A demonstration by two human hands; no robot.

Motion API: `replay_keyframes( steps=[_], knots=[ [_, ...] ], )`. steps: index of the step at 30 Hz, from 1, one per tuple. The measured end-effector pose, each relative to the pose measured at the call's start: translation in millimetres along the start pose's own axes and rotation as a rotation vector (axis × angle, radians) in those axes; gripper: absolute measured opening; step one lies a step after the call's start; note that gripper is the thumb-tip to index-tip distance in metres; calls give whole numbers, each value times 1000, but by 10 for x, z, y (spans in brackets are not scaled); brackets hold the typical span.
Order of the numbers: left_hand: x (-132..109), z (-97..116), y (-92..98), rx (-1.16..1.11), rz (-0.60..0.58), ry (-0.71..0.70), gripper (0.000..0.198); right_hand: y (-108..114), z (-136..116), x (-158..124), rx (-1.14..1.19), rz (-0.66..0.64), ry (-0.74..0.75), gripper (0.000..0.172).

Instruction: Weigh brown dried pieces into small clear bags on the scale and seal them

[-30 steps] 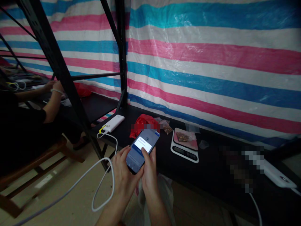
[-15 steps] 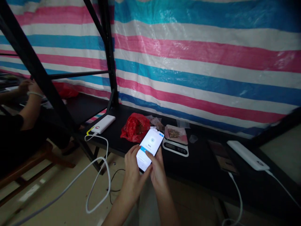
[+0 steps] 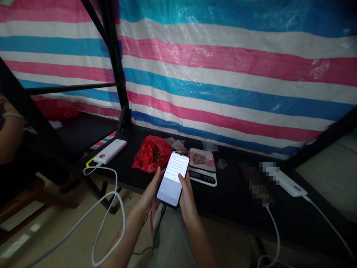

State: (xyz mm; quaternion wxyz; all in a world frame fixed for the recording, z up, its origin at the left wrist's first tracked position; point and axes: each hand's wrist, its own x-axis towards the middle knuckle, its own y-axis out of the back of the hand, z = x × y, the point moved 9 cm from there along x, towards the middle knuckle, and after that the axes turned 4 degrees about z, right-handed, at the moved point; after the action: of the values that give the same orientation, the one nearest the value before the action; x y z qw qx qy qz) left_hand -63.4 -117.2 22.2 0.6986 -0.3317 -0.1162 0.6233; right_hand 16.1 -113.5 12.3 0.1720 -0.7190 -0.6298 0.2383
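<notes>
A smartphone [image 3: 173, 178] with a lit screen is held over my lap, in front of the table edge. My left hand [image 3: 150, 191] grips its left side, and my right hand [image 3: 187, 193] holds the right side with the thumb on the screen. A dark cable [image 3: 159, 223] runs down from the phone's lower end. Behind the phone lies an open red plastic bag [image 3: 149, 150] with small brown pieces in it. Just right of the phone is a white digital scale [image 3: 205, 178], with a small clear bag of brown pieces [image 3: 199, 159] on its pan.
A white power bank [image 3: 113, 150] with a white cable [image 3: 118, 193] lies on the black table's left. Another white power bank [image 3: 287, 182] is at right, beside a blurred-out object. A small clear cup [image 3: 222, 163] stands near the scale. A person's arm [image 3: 12, 137] shows at far left.
The phone screen has switched from a page with a blue button to a text pop-up over a greyed page. My left hand has slid to the phone's side. The view has shifted right.
</notes>
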Motion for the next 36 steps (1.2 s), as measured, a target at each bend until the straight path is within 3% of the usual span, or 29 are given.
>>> replay_keyframes(
  steps=[5,10,14,19,23,29,36],
  knots=[
    [111,-211,-84,-153,-61,98,59,257,-101,204,-220,109,125,62],
    [160,-434,-6,-177,-46,213,58,332,-200,226,-294,84,173,59],
    [236,-479,75,-174,-26,180,58,339,-259,236,-379,40,229,51],
    [274,-482,153,-136,25,124,52,399,-690,215,-684,-14,568,38],
    [273,-550,148,-121,-2,180,53,496,-964,94,-1022,57,861,32],
    [310,-528,201,-76,16,126,54,462,-943,-20,-1288,121,1043,48],
    [326,-543,272,22,28,78,50,418,-952,-75,-1297,99,1082,46]
  ],
)
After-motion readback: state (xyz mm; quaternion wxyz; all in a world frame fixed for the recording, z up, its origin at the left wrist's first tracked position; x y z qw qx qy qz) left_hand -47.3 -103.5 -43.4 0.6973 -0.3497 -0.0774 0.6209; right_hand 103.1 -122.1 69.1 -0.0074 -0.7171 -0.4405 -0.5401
